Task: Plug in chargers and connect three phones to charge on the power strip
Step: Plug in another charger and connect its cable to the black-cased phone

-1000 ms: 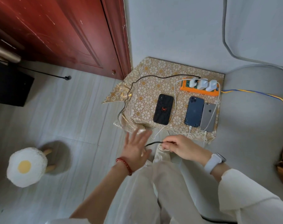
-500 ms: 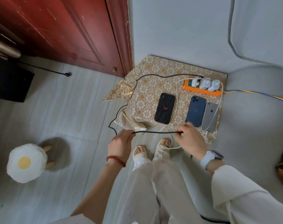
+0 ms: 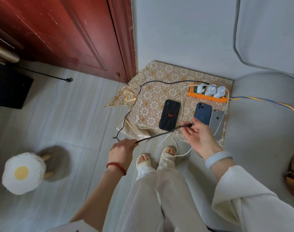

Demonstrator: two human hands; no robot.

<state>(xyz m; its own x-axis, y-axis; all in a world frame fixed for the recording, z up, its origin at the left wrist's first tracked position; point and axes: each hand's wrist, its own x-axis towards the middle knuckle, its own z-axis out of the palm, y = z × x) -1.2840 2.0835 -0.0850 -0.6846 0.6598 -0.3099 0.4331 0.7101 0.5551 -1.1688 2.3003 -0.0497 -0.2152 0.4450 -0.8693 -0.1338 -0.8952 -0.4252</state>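
Judging from how things lay, we were near the end of the job: three white chargers (image 3: 210, 91) sat side by side in the orange power strip (image 3: 208, 97) at the far right of the patterned tabletop (image 3: 159, 91), and white cables (image 3: 182, 104) ran down from them toward the blue phone (image 3: 202, 113) and the grey phone (image 3: 216, 123), which lay touching each other, backs up, just below the strip. Whether those two plugs were fully seated we could not tell, since our right hand hid their near ends. What seemed left was the black phone (image 3: 169, 115), lying apart to the left with its long axis running from us toward the wall, tilted slightly right at the top, its near end at the tabletop's edge. The black braided cable (image 3: 156, 138) came from the leftmost charger, looped off the tabletop's left side toward the floor and rose into our hands. Our left hand (image 3: 122, 150) was closed around it low on the left; our right hand (image 3: 197, 133) pinched its plug end between thumb and fingertips, the other fingers spread. The stretch between ran diagonally, rising to the right, with the plug pointing right, away from the black phone's near end, so we judged it needed turning.
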